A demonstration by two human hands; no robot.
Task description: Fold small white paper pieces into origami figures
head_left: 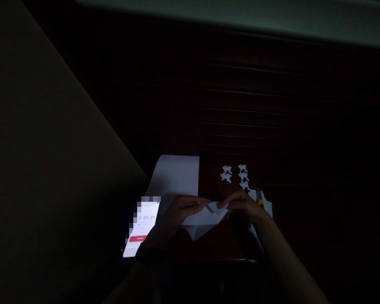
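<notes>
Between my hands is a white sheet of paper, partly folded, with a pointed flap hanging toward me. My left hand grips its upper left part, thumb on top and fingers along the far edge. At the upper right corner, my right hand pinches the paper between thumb and fingers. Just beyond my right hand lie several small folded white paper figures in two columns, the left column being shorter. The dim light hides the finer creases.
White paper sheets lie at the back left of the dark table. A lit phone showing a timer is by my left forearm. A yellow cutter knife rests on paper pieces at the right. A pale wall borders the left.
</notes>
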